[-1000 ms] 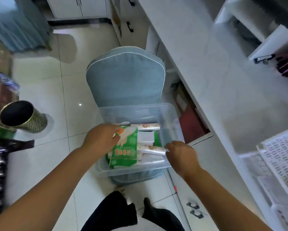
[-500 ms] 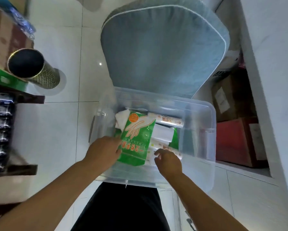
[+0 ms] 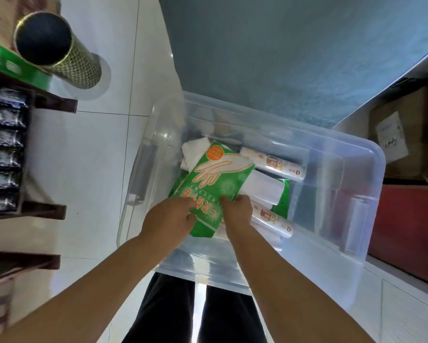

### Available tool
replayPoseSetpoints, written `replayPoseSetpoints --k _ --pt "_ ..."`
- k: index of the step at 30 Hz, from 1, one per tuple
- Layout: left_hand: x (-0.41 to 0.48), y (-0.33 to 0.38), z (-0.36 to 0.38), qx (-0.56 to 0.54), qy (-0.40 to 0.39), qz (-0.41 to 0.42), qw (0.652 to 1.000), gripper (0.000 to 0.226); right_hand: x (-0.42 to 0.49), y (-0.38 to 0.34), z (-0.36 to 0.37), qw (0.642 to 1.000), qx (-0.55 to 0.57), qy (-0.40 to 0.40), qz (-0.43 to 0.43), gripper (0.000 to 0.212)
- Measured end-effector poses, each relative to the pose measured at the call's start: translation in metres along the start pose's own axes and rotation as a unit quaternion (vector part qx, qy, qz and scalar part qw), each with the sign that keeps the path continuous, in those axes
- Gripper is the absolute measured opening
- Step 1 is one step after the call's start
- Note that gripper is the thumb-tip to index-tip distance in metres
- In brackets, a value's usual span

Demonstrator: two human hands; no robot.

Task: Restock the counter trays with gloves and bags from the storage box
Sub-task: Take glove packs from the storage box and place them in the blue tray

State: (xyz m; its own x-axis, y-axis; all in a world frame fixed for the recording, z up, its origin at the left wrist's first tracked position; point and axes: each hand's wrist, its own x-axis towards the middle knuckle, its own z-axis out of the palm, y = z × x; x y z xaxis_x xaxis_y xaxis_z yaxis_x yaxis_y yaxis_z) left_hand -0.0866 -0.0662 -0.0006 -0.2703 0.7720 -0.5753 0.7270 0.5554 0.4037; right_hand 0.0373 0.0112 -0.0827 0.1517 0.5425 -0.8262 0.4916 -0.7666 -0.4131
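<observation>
Shifting toward nine o'clock, the right hand (image 3: 237, 214) is joining the left hand (image 3: 168, 219), both gripping the flat green plastic glove packet (image 3: 208, 184), apparently to lift it from the clear storage box (image 3: 371, 151).

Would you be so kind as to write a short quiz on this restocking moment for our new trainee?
1. True or false: the left hand and the right hand both grip the green glove packet.
2. Where does the packet lie? A) on a counter tray; B) in the clear storage box; C) in a drawer.
3. Fill the gap: the gold mesh bin stands to the ___ of the box.

Key: 1 true; 2 B; 3 left.
</observation>
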Motion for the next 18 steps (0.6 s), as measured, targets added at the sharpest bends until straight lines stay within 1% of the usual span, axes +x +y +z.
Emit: replayPoseSetpoints --k 2,5,8,10,13,15,16,18 --pt "0.0 -0.001 0.002 -0.018 0.004 -0.011 1.0 0.02 -0.003 -0.003 0.0 0.999 0.031 -0.009 -0.002 0.011" --pt "0.0 -0.001 0.002 -0.048 0.008 -0.02 0.999 0.019 -0.012 -0.008 -0.012 0.997 0.078 -0.013 -0.011 0.015" --pt "0.005 0.001 -0.001 -0.058 0.009 -0.035 0.998 0.021 -0.023 -0.013 -0.039 0.995 0.092 -0.025 -0.033 0.016" --pt "0.008 0.005 -0.002 -0.064 -0.005 -0.042 0.997 0.023 -0.032 -0.015 -0.06 0.993 0.1 -0.025 -0.055 0.015" --pt "0.015 0.019 -0.006 -0.117 -0.031 -0.054 0.991 0.028 -0.047 -0.021 -0.09 0.986 0.136 -0.045 -0.083 0.016" --pt "0.02 0.035 -0.011 -0.213 -0.062 -0.072 0.972 0.031 -0.057 -0.026 -0.102 0.978 0.166 -0.083 -0.093 0.018" --pt "0.023 0.042 -0.014 -0.279 -0.084 -0.094 0.952 0.033 -0.061 -0.028 -0.105 0.973 0.182 -0.103 -0.096 0.018" --pt "0.026 0.053 -0.02 -0.407 -0.114 -0.153 0.893 0.028 -0.066 -0.031 -0.108 0.964 0.209 -0.134 -0.098 0.016"
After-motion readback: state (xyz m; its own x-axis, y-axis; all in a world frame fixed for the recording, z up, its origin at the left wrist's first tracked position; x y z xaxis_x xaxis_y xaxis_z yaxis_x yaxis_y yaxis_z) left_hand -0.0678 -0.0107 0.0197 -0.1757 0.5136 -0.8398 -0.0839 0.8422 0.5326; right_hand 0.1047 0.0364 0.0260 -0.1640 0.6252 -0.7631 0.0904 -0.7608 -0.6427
